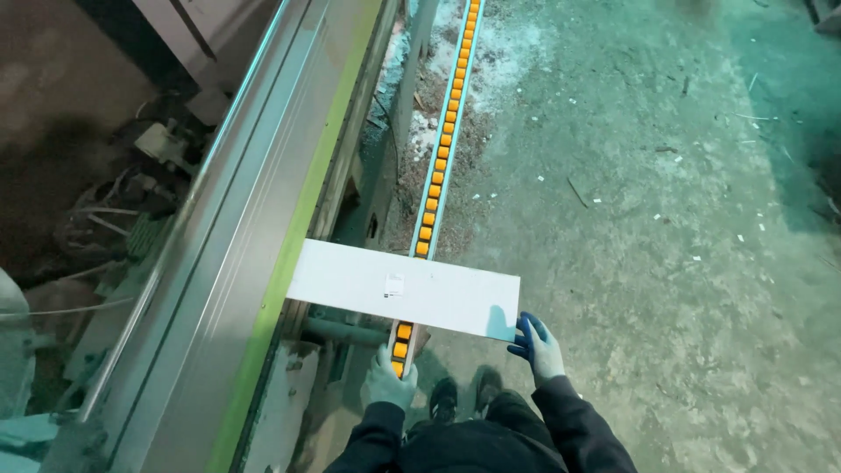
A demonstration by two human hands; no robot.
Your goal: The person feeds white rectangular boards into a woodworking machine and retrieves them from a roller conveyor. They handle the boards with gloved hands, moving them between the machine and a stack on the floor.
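Note:
A white rectangular panel (pixel 403 287) with a small label lies flat across a roller rail (pixel 442 149) lined with several orange wheels, its left end resting at the edge of a long grey machine bed (pixel 236 228). My right hand (pixel 536 343), in a grey and blue glove, grips the panel's near right corner. My left hand (pixel 388 378), also gloved, rests below the panel's near edge, at the rail's near end; whether it holds the rail or just touches it is unclear. Dark sleeves and my shoes show below.
The machine bed has a green strip (pixel 307 193) along its side and runs away to the upper right. Clutter, cables and debris (pixel 123 201) lie left of it. A dusty concrete floor (pixel 657 219) with scattered chips spreads on the right.

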